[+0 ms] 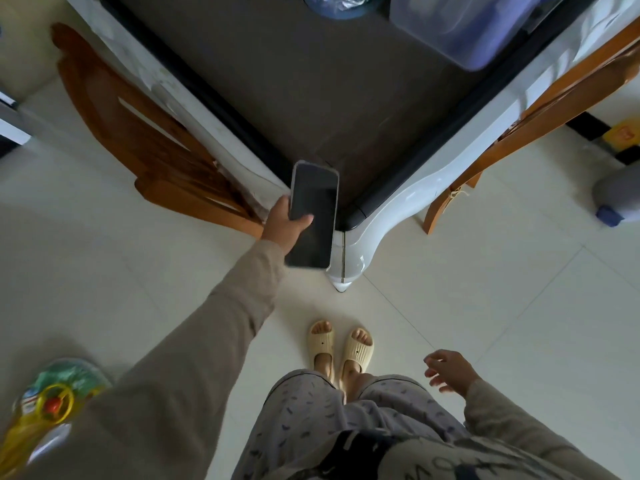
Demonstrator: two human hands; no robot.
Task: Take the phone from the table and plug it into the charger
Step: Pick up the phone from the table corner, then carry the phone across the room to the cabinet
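Phone point(313, 216) gripped in left hand point(284, 226), over table point(311, 98) corner.

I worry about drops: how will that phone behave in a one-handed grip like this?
The phone looks stiff and flat, so it should not flex. Its dark glass face looks smooth and probably slippery, though the pale case edge may add grip. The left hand pinches only one long edge, over hard tile floor, so a slip could crack it.
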